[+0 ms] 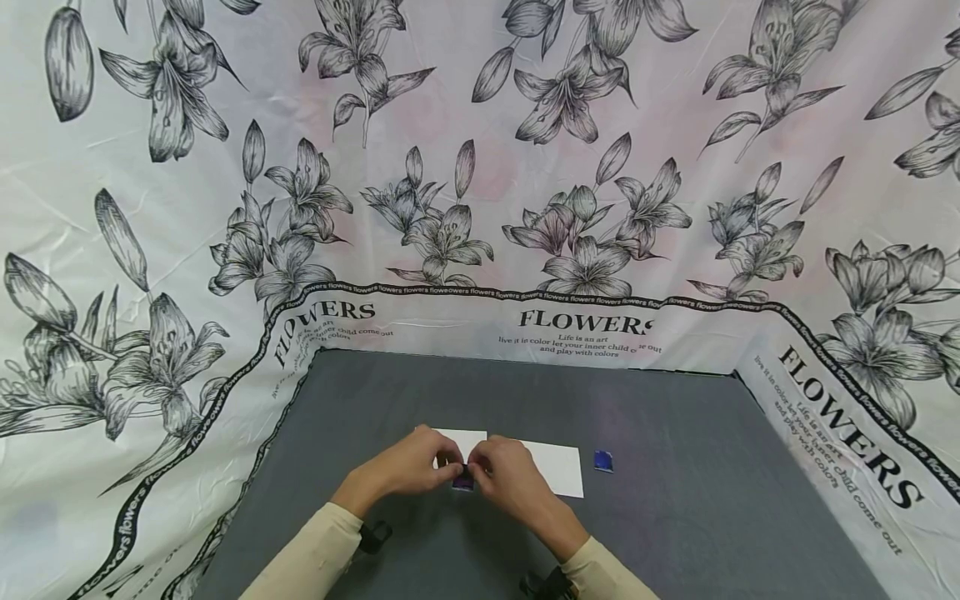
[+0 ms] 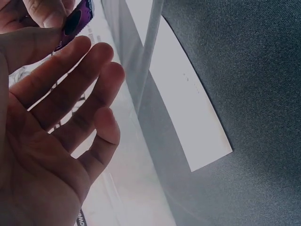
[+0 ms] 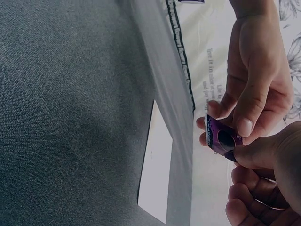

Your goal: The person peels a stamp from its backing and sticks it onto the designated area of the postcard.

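Head view: both my bare hands meet over the dark grey cloth surface (image 1: pixel 675 508), and between the fingertips is a small, flat, purple packet with shiny wrapper (image 1: pixel 462 483). My left hand (image 1: pixel 405 467) and my right hand (image 1: pixel 512 475) both have the fingers bent toward it. Behind them show white, flat, rectangular card pieces (image 1: pixel 558 469); because my hands cover the middle, I cannot tell if it is one or two. To the right of it, apart, lies a small blue square packet with glossy surface (image 1: pixel 603 461).

Left wrist view: my left thumb and index finger come together on the purple packet, near the upper left corner. The three other fingers are spread, a little bent, and hold nothing.

Right wrist view: here the packet is seen best, with a dark round print and small letters along one edge. My right thumb presses its lower corner, and the other right fingers are curled below; the left thumb lies close, near the side edge. I judge it is very light, with a thin, slippery wrapper which bends easily; whether the content is soft or hard I cannot tell. Better to take hold by the flat edges or corners, with dry fingertips, and not to squeeze the middle.
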`<action>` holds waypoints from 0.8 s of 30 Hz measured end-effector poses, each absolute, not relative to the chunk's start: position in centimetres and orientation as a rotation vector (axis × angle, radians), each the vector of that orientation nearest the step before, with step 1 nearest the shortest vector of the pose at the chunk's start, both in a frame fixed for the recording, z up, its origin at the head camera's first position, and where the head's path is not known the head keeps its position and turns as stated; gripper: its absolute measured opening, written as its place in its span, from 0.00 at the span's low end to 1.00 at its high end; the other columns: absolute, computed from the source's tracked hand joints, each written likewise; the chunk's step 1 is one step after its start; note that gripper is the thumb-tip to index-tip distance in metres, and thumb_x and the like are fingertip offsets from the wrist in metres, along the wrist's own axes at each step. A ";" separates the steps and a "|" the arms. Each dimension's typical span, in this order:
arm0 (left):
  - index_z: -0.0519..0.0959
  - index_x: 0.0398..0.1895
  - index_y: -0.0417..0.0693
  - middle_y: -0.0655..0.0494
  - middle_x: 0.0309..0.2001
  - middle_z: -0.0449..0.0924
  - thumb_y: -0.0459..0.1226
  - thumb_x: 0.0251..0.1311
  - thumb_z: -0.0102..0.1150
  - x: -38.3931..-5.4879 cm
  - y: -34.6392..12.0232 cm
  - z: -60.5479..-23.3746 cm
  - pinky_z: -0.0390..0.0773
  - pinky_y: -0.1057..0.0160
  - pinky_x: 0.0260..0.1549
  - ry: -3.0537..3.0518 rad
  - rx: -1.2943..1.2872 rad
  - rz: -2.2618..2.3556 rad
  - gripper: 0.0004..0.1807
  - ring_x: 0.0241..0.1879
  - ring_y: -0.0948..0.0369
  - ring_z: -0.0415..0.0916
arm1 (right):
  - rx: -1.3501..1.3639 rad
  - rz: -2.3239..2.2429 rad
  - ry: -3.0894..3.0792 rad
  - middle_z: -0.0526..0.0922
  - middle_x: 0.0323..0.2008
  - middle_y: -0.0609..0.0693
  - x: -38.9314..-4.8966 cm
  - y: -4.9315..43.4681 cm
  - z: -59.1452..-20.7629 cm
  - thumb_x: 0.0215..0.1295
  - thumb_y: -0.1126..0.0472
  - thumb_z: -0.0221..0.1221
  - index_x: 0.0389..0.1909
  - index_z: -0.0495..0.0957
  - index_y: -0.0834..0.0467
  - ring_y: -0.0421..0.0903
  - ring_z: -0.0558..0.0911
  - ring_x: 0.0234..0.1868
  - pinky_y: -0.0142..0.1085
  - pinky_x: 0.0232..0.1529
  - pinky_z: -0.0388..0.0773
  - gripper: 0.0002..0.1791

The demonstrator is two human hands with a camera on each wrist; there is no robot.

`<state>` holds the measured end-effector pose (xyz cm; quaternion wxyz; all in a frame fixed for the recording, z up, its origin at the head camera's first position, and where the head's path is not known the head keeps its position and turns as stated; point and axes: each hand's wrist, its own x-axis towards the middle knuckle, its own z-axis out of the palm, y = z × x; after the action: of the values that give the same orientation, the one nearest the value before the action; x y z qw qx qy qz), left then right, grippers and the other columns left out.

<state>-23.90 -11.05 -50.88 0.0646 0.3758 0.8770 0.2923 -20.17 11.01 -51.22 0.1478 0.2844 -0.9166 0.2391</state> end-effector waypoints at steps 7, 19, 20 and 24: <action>0.92 0.43 0.53 0.72 0.35 0.87 0.38 0.75 0.67 -23.9 -11.0 -51.0 0.75 0.52 0.55 2.672 1.118 0.867 0.05 0.33 0.74 0.76 | 0.823 0.697 -2.635 0.85 0.29 0.46 -20.2 10.9 -51.3 0.64 0.68 0.74 0.32 0.88 0.56 0.36 0.79 0.30 0.32 0.33 0.78 0.05; 0.91 0.41 0.53 0.69 0.35 0.88 0.36 0.75 0.67 -23.8 -11.0 -51.2 0.79 0.54 0.53 2.670 1.150 0.906 0.06 0.33 0.74 0.76 | 0.808 0.669 -2.620 0.86 0.30 0.46 -20.2 11.3 -51.4 0.64 0.66 0.75 0.32 0.89 0.55 0.37 0.82 0.31 0.33 0.35 0.81 0.04; 0.91 0.41 0.53 0.68 0.35 0.88 0.35 0.75 0.67 -23.8 -11.0 -51.2 0.80 0.59 0.48 2.662 1.149 0.922 0.06 0.32 0.74 0.76 | 0.803 0.669 -2.622 0.87 0.30 0.46 -20.2 11.4 -51.5 0.64 0.65 0.75 0.32 0.89 0.55 0.37 0.82 0.31 0.33 0.35 0.81 0.04; 0.91 0.40 0.51 0.65 0.34 0.88 0.34 0.75 0.67 -23.9 -11.2 -51.3 0.78 0.68 0.35 2.648 1.134 0.969 0.06 0.30 0.71 0.76 | 0.786 0.695 -2.628 0.87 0.30 0.45 -20.2 11.8 -51.5 0.64 0.64 0.75 0.33 0.90 0.54 0.37 0.84 0.31 0.33 0.35 0.82 0.04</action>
<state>-23.91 -11.19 -51.30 0.0512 0.3728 0.8701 0.3183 -20.24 11.80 -51.51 0.1555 0.2744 -0.9174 0.2427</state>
